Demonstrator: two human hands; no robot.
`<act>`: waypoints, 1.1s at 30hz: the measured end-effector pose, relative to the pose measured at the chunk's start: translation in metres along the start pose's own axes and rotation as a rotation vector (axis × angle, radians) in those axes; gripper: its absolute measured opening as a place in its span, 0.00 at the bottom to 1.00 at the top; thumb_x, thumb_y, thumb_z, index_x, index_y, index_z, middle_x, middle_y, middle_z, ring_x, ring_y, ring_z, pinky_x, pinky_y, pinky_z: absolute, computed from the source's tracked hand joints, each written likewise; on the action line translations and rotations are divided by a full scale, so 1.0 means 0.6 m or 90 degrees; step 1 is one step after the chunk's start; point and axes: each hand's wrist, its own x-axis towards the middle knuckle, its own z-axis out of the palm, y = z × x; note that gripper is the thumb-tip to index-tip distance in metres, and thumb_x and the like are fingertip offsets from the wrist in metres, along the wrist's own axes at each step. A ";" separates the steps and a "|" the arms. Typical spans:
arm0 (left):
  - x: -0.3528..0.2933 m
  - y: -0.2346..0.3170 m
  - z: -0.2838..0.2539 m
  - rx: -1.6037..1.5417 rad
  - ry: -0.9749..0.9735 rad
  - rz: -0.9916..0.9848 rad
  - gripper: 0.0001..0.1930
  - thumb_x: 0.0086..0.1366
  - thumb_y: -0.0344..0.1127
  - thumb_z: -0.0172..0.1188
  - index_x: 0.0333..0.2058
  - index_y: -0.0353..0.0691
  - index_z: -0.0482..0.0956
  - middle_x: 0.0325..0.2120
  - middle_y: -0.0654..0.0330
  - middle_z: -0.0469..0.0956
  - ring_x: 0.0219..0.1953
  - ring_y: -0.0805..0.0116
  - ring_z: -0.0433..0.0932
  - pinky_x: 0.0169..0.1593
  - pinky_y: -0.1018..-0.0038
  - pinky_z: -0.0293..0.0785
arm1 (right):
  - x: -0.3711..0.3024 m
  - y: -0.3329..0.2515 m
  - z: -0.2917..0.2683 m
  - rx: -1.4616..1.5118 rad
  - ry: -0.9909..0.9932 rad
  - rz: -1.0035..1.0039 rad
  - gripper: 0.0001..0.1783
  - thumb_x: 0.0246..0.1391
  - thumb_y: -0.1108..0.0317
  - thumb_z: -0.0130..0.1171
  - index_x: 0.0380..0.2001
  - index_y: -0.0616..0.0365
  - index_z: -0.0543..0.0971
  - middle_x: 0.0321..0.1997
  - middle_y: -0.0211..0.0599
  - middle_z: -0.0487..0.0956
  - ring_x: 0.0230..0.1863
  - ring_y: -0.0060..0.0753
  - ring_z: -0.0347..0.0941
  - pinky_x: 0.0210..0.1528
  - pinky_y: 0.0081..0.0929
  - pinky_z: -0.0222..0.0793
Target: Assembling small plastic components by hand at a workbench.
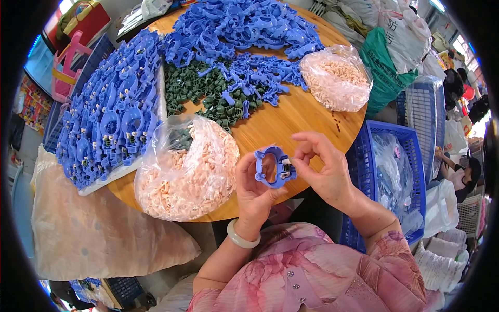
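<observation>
My left hand (253, 188) is closed around the left and lower side of a blue ring-shaped plastic part (270, 183), held up in front of me by the table's near edge. Small white and dark pieces sit on the part's right side. My right hand (325, 171) is at that side, its thumb tip against or very near the part. The index finger is stretched out and the other fingers are partly bent; I make out nothing held between them. Close to my left hand lies an open clear bag of small pale peach pieces (192, 182).
On the round wooden table (291, 122) are heaped blue parts (244, 26), dark green pieces (195, 86) and a second bag of peach pieces (337, 78). A white-edged board of blue parts (112, 114) lies left. Right of me stands a blue crate (420, 182).
</observation>
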 end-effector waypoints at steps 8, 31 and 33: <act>0.002 0.002 0.003 0.060 -0.031 0.027 0.37 0.46 0.23 0.69 0.55 0.43 0.59 0.56 0.55 0.61 0.58 0.60 0.63 0.59 0.64 0.64 | 0.000 0.001 0.009 -0.063 0.003 -0.020 0.21 0.46 0.78 0.58 0.46 0.57 0.70 0.24 0.33 0.72 0.25 0.27 0.71 0.30 0.24 0.68; 0.007 0.013 0.003 -0.075 0.017 -0.034 0.44 0.46 0.22 0.66 0.61 0.41 0.53 0.53 0.53 0.66 0.57 0.55 0.65 0.58 0.63 0.65 | -0.011 0.018 0.004 -0.037 -0.035 -0.055 0.06 0.47 0.78 0.60 0.30 0.61 0.76 0.33 0.36 0.72 0.31 0.30 0.71 0.32 0.23 0.68; 0.008 0.014 0.002 -0.074 0.012 -0.042 0.44 0.46 0.22 0.66 0.61 0.41 0.53 0.52 0.53 0.66 0.57 0.55 0.65 0.58 0.64 0.64 | -0.010 0.019 0.005 -0.036 -0.038 -0.059 0.05 0.47 0.78 0.60 0.30 0.60 0.77 0.32 0.36 0.72 0.32 0.31 0.72 0.32 0.23 0.68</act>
